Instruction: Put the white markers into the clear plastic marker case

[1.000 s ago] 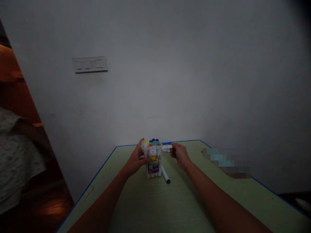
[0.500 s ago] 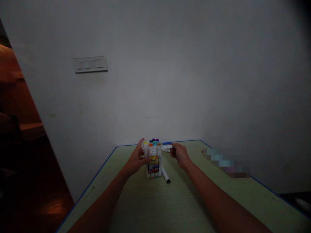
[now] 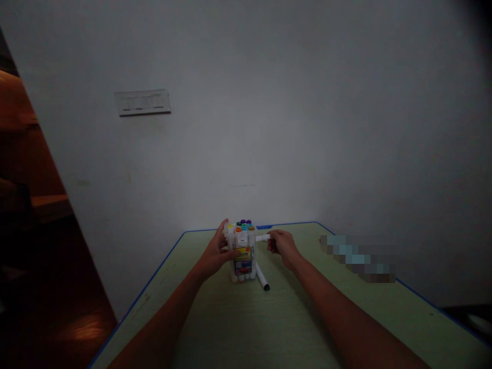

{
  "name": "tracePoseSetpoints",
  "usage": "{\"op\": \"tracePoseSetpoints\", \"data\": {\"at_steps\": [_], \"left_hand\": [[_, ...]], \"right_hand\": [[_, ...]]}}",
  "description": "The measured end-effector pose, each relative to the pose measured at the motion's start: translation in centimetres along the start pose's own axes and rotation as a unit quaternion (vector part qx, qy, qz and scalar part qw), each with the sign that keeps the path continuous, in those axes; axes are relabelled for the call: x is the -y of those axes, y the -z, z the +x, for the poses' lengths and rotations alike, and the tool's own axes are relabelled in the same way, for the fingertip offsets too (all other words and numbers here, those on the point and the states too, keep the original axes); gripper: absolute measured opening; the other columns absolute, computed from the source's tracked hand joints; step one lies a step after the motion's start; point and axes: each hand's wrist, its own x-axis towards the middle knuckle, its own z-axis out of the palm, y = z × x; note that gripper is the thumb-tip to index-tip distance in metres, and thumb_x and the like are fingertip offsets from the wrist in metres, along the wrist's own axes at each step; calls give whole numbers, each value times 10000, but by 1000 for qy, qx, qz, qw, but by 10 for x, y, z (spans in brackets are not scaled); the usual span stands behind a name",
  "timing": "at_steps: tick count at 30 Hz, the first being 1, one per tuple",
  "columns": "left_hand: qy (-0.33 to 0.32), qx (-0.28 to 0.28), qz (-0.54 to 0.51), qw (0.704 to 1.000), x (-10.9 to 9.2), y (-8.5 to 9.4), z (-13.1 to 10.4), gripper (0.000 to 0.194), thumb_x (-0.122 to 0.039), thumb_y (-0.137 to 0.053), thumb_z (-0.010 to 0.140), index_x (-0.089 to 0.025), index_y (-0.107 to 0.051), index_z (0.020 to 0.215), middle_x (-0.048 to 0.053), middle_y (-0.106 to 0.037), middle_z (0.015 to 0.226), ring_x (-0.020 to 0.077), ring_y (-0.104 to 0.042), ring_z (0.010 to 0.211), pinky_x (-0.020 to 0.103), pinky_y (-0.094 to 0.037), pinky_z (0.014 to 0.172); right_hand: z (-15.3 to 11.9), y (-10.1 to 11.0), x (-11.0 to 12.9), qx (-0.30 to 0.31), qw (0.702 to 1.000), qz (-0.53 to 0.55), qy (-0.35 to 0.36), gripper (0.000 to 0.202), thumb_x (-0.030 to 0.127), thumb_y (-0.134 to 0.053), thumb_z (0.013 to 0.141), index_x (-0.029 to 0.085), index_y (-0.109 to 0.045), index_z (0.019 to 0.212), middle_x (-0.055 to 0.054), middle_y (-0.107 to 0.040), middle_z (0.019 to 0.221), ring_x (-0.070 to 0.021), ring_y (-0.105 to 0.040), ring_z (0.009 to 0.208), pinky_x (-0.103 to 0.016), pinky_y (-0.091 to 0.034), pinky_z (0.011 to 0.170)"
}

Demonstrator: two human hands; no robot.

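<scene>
A clear plastic marker case (image 3: 243,261) stands upright on the table, holding several white markers with coloured caps. My left hand (image 3: 217,252) grips it from the left, thumb across the front label and fingers round the far side. To the right of the case, my right hand (image 3: 282,246) pinches a white marker (image 3: 263,238), which lies level and points left toward the case's upper right side; its far end is hidden behind the case. Another white marker (image 3: 262,277) with a dark end rests on the table against the case's lower right.
The pale green table (image 3: 230,323) has a blue edge and meets a grey wall. A blurred-out object (image 3: 355,259) lies along the right edge. A switch plate (image 3: 143,102) is on the wall at upper left. Beyond the wall's left end is a dark room.
My right hand has dropped slightly with its marker, which now sits a little lower beside the case. My left hand and the case have stayed put.
</scene>
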Motion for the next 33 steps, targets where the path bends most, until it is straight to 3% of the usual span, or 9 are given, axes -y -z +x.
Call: {"op": "tracePoseSetpoints", "data": {"at_steps": [9,12,17,23,26,28,30,31,33], "left_hand": [[-3,6,-3,1000,1,1,0,999,-209,-686,608,-217,-35,1365,138,-444,1263,234,-521,1036,377,-437,872],[1,-2,1,1000,1,1,0,995,-195,-683,606,-223,-42,1366,139,-437,1267,235,-522,1036,368,-438,868],[-2,-6,12,1000,2,1,0,992,-189,-686,601,-223,-54,1366,135,-432,1268,239,-518,1042,374,-428,877],[1,-3,-2,1000,2,2,-1,1008,-201,-691,600,-221,-37,1367,147,-422,1278,255,-496,1083,396,-417,897],[-2,1,-6,1000,4,3,-1,1010,-203,-694,600,-226,-36,1366,148,-409,1289,253,-500,1075,395,-419,891],[-10,3,-19,1000,6,5,-1,1026,-203,-703,589,-217,-31,1365,153,-410,1285,254,-505,1066,387,-428,875],[-16,9,-38,999,8,6,0,1062,-190,-720,562,-205,-23,1364,160,-417,1276,260,-505,1062,376,-440,852],[-17,12,-41,999,9,6,0,1073,-182,-725,551,-203,-24,1363,160,-420,1273,260,-507,1058,369,-443,844],[-14,13,-29,999,10,7,0,1066,-166,-723,547,-209,-39,1365,151,-422,1271,252,-510,1052,364,-442,845]], "right_hand": [[2,1,-12,38,978,-205,1,102,136,-399,735,154,-491,693,6,-549,502,-105,-541,415,-200,-413,413],[1,0,-17,75,948,-308,35,63,123,-472,692,152,-525,677,-4,-573,526,-117,-551,468,-214,-402,469],[-6,1,-22,124,871,-463,106,92,171,-627,584,160,-600,671,-58,-646,737,-184,-584,757,-250,-377,638],[-10,2,-7,111,814,-556,128,147,246,-617,613,166,-622,736,-99,-652,833,-221,-578,801,-271,-364,627],[-25,-8,26,60,823,-539,172,123,216,-513,703,164,-612,754,-102,-650,814,-205,-575,775,-283,-378,638],[-52,-17,51,54,877,-427,212,141,202,-473,720,169,-594,655,-71,-636,695,-171,-568,668,-272,-397,603],[-95,-24,69,183,934,-246,181,187,245,-442,739,198,-599,649,-25,-602,589,-145,-554,550,-258,-419,528],[-119,-25,74,274,929,-181,172,207,293,-432,755,230,-625,717,-11,-612,602,-148,-568,556,-268,-437,531],[-166,-24,78,427,877,-159,155,163,384,-512,704,346,-656,771,17,-640,677,-160,-594,605,-285,-455,521]]}}
